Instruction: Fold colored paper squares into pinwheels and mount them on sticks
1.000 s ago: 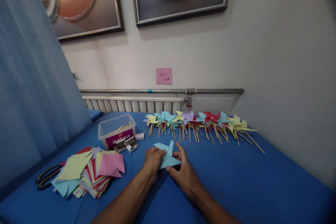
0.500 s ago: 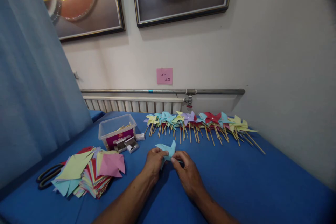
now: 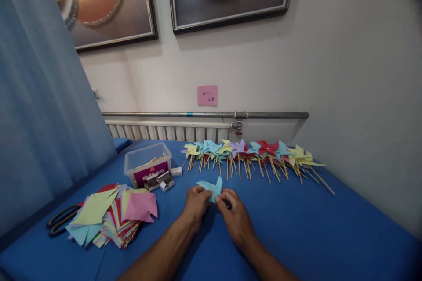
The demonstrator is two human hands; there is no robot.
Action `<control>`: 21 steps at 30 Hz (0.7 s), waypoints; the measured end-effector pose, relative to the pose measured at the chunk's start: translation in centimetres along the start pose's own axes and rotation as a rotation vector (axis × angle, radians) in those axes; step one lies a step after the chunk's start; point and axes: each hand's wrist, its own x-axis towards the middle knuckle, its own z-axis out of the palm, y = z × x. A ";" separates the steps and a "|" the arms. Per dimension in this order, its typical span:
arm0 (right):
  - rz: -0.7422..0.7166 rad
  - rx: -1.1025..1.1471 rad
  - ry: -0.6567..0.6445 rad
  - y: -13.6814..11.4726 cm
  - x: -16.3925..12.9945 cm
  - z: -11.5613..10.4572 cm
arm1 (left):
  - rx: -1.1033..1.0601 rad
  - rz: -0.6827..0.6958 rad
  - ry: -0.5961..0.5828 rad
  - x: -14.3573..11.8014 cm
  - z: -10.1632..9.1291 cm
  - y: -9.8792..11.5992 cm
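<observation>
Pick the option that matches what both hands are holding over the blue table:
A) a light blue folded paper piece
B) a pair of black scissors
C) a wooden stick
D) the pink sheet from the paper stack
A: the left hand and right hand meet with their fingers pinching the light blue folded paper piece, while the black scissors lie untouched at the far left.

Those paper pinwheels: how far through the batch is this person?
Done: a row of finished pinwheels on sticks lies along the table's far edge. In hand: the left hand and right hand fold a light-blue paper. Left: a thick stack of cut coloured sheets waits beside the scissors.
</observation>
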 end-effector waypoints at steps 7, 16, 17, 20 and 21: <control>0.125 0.044 0.023 0.6 0.6 0.1 | 0.056 0.007 0.005 0.0 0.0 -0.2; 0.190 0.032 0.039 0.9 0.8 0.2 | 0.033 0.001 0.004 -0.2 0.2 0.1; 0.188 0.028 0.037 0.8 0.8 0.2 | 0.037 0.003 0.006 -0.2 0.2 0.0; 0.165 0.027 0.033 0.6 0.8 0.2 | 0.032 0.025 0.009 -0.1 0.1 -0.2; 0.153 0.026 0.034 0.5 0.7 0.2 | 0.026 0.029 0.009 0.0 0.1 -0.2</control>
